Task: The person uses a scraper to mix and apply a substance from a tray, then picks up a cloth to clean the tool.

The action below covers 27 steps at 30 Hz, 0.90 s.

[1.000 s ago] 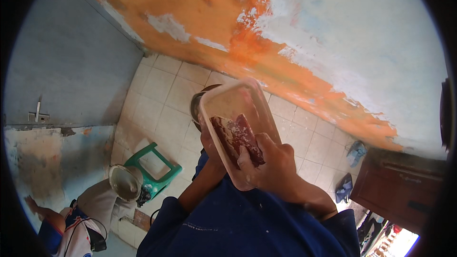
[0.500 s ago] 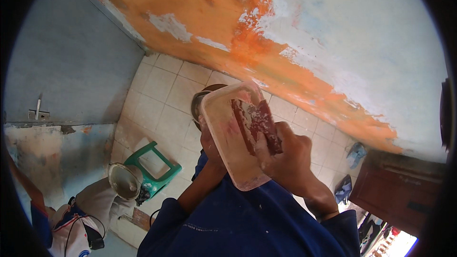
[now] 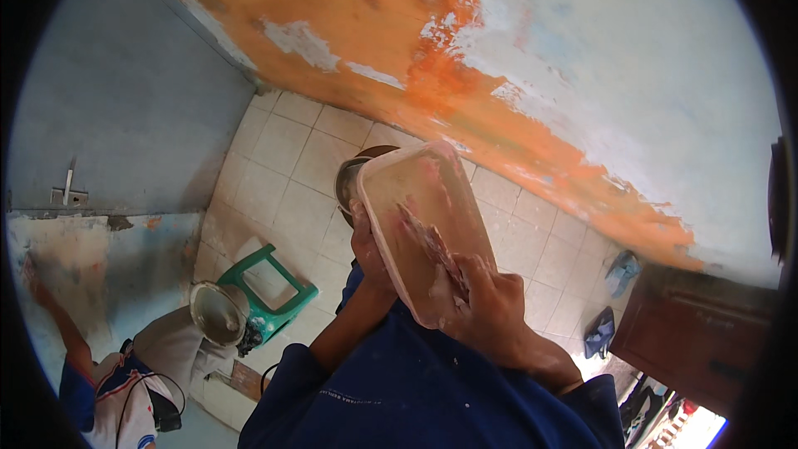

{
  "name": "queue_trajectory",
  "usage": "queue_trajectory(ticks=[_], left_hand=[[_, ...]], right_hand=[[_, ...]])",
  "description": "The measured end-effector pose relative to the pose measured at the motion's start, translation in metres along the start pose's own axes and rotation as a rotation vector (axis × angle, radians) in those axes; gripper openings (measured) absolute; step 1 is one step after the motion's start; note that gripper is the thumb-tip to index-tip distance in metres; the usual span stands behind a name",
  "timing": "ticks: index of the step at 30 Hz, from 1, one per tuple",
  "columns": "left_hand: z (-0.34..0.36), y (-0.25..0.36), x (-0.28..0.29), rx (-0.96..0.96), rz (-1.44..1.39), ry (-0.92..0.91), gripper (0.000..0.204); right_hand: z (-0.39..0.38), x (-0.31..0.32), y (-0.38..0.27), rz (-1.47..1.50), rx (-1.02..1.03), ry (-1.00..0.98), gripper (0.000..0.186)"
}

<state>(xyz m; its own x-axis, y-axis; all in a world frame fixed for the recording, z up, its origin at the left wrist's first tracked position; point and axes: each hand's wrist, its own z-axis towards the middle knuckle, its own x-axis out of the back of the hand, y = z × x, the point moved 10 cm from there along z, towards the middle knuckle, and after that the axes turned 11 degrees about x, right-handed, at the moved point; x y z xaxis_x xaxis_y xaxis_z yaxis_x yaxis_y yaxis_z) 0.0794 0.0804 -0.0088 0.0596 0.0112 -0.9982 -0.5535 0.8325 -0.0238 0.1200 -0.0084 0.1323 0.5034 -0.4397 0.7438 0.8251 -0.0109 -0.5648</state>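
Tilted in front of my chest is a shallow rectangular plastic tub [image 3: 395, 168], its inside smeared with pale putty and pink stains. My left hand [image 3: 368, 251] grips it by the left side, the fingers partly hidden beneath. In my right hand [image 3: 492, 309] is a dark red putty spreader [image 3: 434, 243], closed in the fingers and seen nearly edge-on. Its blade, coated with putty, lies over the inside of the tub; whether it touches the bottom I cannot tell.
Behind the tub, a round bucket [image 3: 344, 189] stands on the tiled floor. Left of me are a green plastic stool [image 3: 287, 303], a putty-stained bucket [image 3: 218, 316] and a co-worker [image 3: 125, 374] reaching to the wall. A patchy orange wall [image 3: 332, 0] rises ahead; a brown cabinet [image 3: 690, 324] stands right.
My right hand has turned the spreader from flat-faced to nearly edge-on and moved slightly down inside the tub. The co-worker's hand has come into view against the wall.
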Motion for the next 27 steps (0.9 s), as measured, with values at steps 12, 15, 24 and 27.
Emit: queue_trajectory(ticks=[12, 15, 24, 27], left_hand=[[-0.004, -0.001, 0.019, 0.036, 0.042, 0.156, 0.064], [-0.005, -0.003, 0.018, 0.046, 0.039, 0.156, 0.064], [-0.006, -0.009, 0.017, 0.074, 0.044, 0.156, 0.064], [-0.008, -0.011, 0.018, 0.077, 0.04, 0.157, 0.064]], right_hand=[[0.002, 0.019, 0.034, -0.03, -0.239, 0.006, 0.018], [0.007, 0.01, 0.02, 0.06, -0.192, -0.003, 0.018], [0.015, 0.001, 0.017, 0.096, -0.205, -0.012, 0.018], [0.016, 0.008, 0.019, 0.112, -0.243, -0.003, 0.019]])
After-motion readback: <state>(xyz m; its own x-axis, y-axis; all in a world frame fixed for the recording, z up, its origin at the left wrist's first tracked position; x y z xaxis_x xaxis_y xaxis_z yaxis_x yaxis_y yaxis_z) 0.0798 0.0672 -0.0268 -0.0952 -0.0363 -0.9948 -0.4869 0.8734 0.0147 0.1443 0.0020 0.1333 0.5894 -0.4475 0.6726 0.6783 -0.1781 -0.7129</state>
